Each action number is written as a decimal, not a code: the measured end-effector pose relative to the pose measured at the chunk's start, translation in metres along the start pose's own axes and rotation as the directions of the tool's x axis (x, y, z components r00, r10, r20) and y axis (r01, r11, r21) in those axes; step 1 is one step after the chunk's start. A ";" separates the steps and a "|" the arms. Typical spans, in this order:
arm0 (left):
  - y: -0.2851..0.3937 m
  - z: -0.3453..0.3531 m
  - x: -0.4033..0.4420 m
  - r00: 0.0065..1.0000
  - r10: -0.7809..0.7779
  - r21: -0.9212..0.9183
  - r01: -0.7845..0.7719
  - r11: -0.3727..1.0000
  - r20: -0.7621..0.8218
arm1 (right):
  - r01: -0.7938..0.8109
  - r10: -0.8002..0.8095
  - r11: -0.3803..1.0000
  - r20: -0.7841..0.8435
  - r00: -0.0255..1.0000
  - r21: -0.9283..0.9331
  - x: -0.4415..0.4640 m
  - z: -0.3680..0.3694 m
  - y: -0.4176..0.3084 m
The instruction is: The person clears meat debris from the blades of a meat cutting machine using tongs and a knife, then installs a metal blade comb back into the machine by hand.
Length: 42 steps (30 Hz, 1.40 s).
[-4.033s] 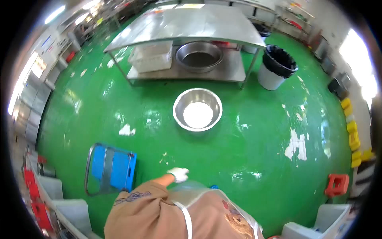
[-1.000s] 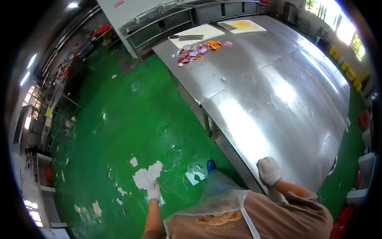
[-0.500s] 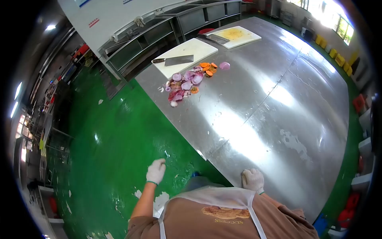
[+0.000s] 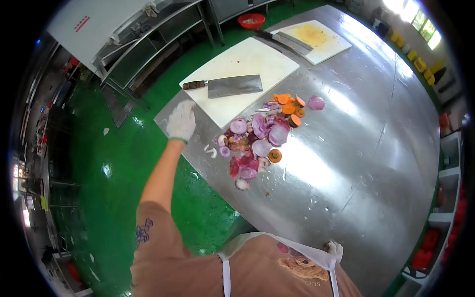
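Observation:
My left hand (image 4: 181,122), in a white knit glove, is stretched forward at the near-left edge of a white cutting board (image 4: 222,111). Its fingers reach out with nothing in them, just short of the dark handle of a cleaver (image 4: 235,86) lying flat on that board. My right hand (image 4: 335,249), gloved too, is low by my apron at the steel table; its fingers are mostly hidden. Beside the board lies a pile of red onion trimmings (image 4: 261,129) with orange carrot ends (image 4: 274,156). A single onion piece (image 4: 316,103) sits apart to the right.
A second cutting board (image 4: 316,37), stained yellow, stands farther back with another cleaver (image 4: 293,42) across its left edge. Beyond it a red basin (image 4: 251,21) is on the green floor (image 4: 118,183). The steel table (image 4: 321,198) runs to the right. Metal sinks (image 4: 163,29) line the wall.
My left hand has moved forward, from over the floor at my side to the near cutting board. My view has come closer to the boards. The right hand is now lower and partly covered.

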<state>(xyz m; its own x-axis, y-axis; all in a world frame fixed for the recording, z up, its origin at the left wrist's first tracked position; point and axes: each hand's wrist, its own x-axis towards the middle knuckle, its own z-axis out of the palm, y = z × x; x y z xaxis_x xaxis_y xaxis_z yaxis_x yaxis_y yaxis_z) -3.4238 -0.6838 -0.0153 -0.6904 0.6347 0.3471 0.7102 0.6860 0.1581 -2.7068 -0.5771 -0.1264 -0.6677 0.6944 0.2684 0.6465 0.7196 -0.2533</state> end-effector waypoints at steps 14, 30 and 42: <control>-0.031 0.052 0.162 0.836 -0.001 0.263 -0.172 0.949 0.548 | -0.154 0.152 0.988 -0.052 0.987 -0.032 0.091 -0.004 -0.098; 0.210 -0.065 -0.053 0.345 0.574 -0.473 0.877 0.085 0.743 | -0.314 0.426 0.637 0.019 0.905 0.704 0.112 -0.033 -0.150; 0.482 -0.205 -0.468 -0.595 0.687 -0.488 0.492 0.721 0.416 | -0.168 0.500 -0.299 0.304 0.811 0.939 -0.193 -0.225 -0.108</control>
<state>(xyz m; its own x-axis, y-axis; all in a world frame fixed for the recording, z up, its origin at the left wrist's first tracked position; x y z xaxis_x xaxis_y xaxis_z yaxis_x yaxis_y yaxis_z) -2.7303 -0.7230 0.0882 0.8417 0.2421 -0.4827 0.2396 0.6338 0.7355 -2.5645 -0.7904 0.0586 -0.3304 0.9242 -0.1913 -0.4278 -0.3273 -0.8425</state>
